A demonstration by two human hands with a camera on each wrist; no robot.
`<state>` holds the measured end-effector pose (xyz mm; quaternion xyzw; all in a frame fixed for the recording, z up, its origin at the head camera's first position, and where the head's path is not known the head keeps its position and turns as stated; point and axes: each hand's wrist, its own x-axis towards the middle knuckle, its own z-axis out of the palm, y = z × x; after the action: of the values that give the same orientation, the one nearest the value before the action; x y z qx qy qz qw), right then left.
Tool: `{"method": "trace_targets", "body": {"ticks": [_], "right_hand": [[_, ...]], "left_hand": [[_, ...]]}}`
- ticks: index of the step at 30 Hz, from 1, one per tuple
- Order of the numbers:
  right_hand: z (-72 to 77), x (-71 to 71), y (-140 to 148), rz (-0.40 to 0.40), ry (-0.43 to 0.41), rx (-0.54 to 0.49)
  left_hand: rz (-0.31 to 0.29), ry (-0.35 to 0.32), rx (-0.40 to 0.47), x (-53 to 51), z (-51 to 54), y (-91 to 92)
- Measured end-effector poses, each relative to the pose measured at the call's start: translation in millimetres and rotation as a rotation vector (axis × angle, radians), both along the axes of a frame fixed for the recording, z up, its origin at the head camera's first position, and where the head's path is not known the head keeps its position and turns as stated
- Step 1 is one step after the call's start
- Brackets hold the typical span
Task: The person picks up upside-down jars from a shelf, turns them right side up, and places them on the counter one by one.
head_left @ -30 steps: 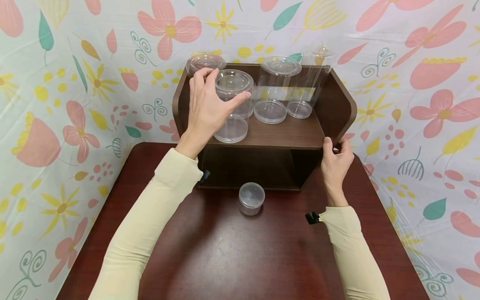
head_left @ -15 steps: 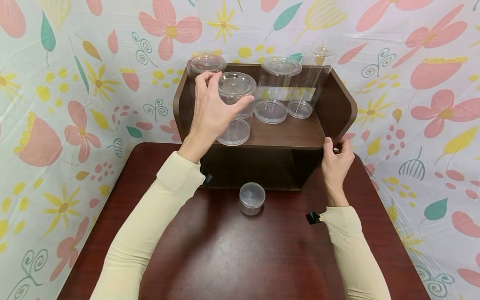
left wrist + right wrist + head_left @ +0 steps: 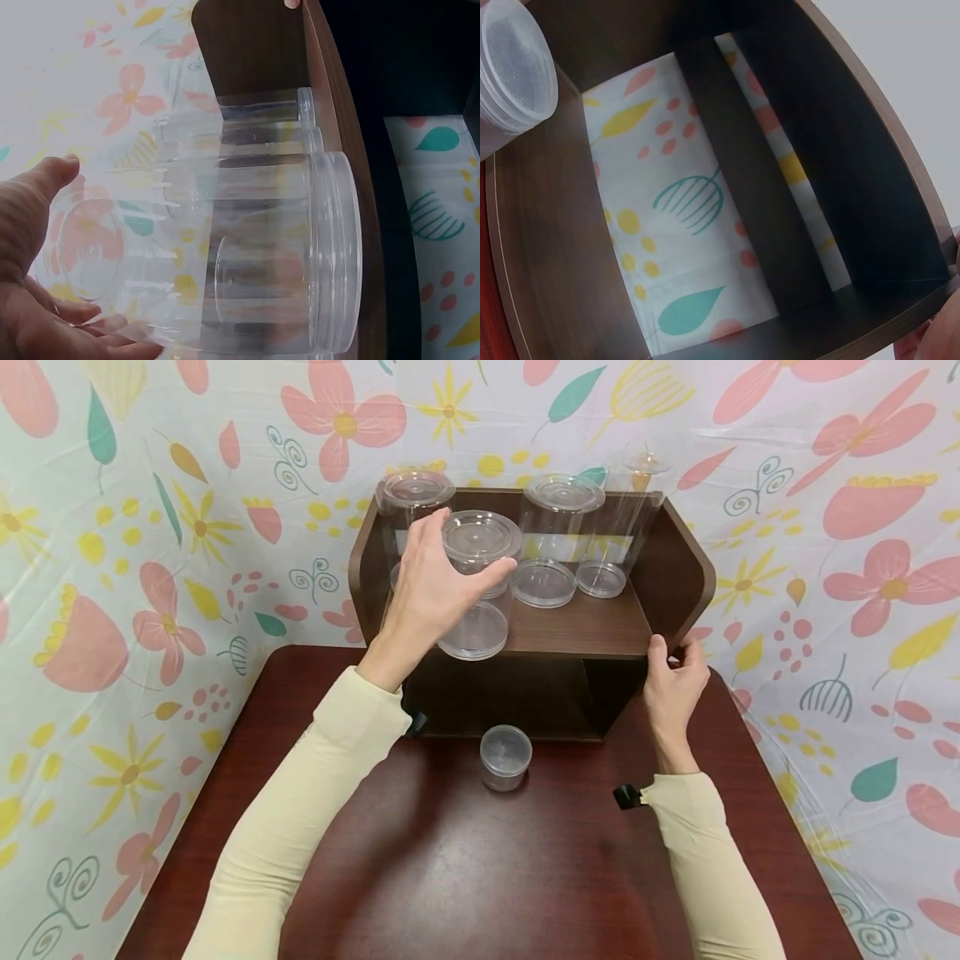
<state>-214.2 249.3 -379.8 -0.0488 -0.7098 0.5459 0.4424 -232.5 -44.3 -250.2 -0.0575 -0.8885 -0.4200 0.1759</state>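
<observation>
My left hand (image 3: 423, 593) holds a tall clear plastic jar (image 3: 480, 631) by its upper part, thumb on one side and fingers on the other. The jar stands upright at the front edge of the upper shelf of a dark brown wooden rack (image 3: 577, 627); its base reaches over that edge. Seen from the left wrist, the clear jar (image 3: 262, 255) lies between thumb and fingers, its base close to the shelf board. With my right hand (image 3: 675, 689), I grip the front edge of the rack's right side panel. Most of that hand is outside the right wrist view.
Further clear jars stand on the upper shelf: one at back left (image 3: 416, 489), a wide one (image 3: 543, 581) and a narrow one (image 3: 602, 578) to the right. A small lidded container (image 3: 505, 760) stands on the reddish-brown table (image 3: 465, 877) before the rack. Patterned cloth (image 3: 187, 610) hangs behind.
My left hand has drawn the clear jar forward and slightly right, to the shelf's front edge. My right hand has stayed on the rack.
</observation>
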Motion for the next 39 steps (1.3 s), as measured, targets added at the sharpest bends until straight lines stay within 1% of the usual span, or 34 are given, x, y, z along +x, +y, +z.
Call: {"method": "trace_targets", "body": {"ticks": [5, 8, 10, 14, 17, 20, 22, 24, 26, 28, 31, 34, 36, 39], "right_hand": [[0.4, 0.6, -0.9, 0.006, -0.016, -0.014], [1.2, 1.4, 0.2, 0.019, -0.038, -0.026], [3.1, 3.2, 1.0, 0.033, -0.060, -0.031], [8.2, 7.5, 2.9, 0.078, -0.119, -0.049], [10.9, 9.1, 5.5, 0.119, -0.155, -0.081], [12.9, 9.9, 8.7, 0.172, -0.175, -0.138], [14.5, 10.4, 10.1, 0.196, -0.185, -0.156], [15.5, 11.1, 10.7, 0.211, -0.196, -0.161], [15.7, 11.3, 10.9, 0.212, -0.209, -0.144], [12.7, 9.5, 12.7, 0.211, -0.217, -0.130], [3.8, 5.1, 18.0, 0.195, -0.229, -0.105], [-5.4, 4.2, 22.9, 0.175, -0.245, -0.067], [-8.7, 7.6, 24.6, 0.168, -0.256, -0.047], [-11.4, 17.8, 26.0, 0.166, -0.273, -0.038]], "left_hand": [[-0.028, 0.010, 0.050, 7.7, -3.3, -2.1], [-0.042, 0.017, 0.095, 13.2, -6.1, -5.1], [-0.055, 0.037, 0.132, 16.8, -8.1, -7.8], [-0.085, 0.107, 0.212, 24.3, -13.8, -16.1], [-0.130, 0.126, 0.334, 31.3, -18.8, -23.7], [-0.197, 0.125, 0.516, 39.6, -24.5, -30.8], [-0.239, 0.130, 0.636, 46.1, -29.0, -35.3], [-0.260, 0.138, 0.720, 52.3, -34.2, -39.9], [-0.260, 0.150, 0.760, 58.3, -39.4, -44.1], [-0.267, 0.161, 0.796, 63.9, -44.1, -47.4], [-0.260, 0.179, 0.830, 71.5, -49.8, -49.7], [-0.248, 0.189, 0.854, 78.4, -55.8, -50.0], [-0.235, 0.195, 0.852, 82.7, -61.3, -49.7], [-0.255, 0.208, 0.895, 87.5, -71.5, -49.6]]}}
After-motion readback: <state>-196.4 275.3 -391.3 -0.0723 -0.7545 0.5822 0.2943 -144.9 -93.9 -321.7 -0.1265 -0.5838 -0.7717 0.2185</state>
